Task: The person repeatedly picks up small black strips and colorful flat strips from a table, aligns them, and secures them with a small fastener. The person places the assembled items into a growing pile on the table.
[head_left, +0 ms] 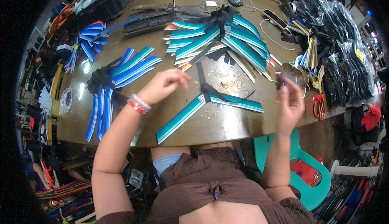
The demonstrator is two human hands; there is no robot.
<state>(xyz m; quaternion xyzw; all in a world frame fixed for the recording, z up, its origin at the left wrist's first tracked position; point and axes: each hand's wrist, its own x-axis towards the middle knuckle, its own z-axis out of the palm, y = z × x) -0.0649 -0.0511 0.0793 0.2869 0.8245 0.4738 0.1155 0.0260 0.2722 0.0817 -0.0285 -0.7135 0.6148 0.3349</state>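
In front of me lies a striped teal, green and white strap [178, 119], bent into a wide V. Black webbing [210, 91] crosses it at the bend. Above its left arm hovers my left hand [167, 85], fingers loosely bent and apart, with nothing visible in them. My right hand [291, 108] is raised to the right of the strap, thumb and fingers closed on a small dark purplish thing [281, 79] with a reddish tip; its kind is too small to tell. Beyond the strap lies a large bundle of similar teal straps [198, 36] gathered with black webbing.
Blue striped straps [106, 98] lie at the left, with another blue bundle [90, 38] behind. Orange-handled scissors [319, 107] sit near the right edge. A phone [274, 19] with a white cable and black items in clear plastic [344, 58] are at far right. A green chair [312, 183] stands below.
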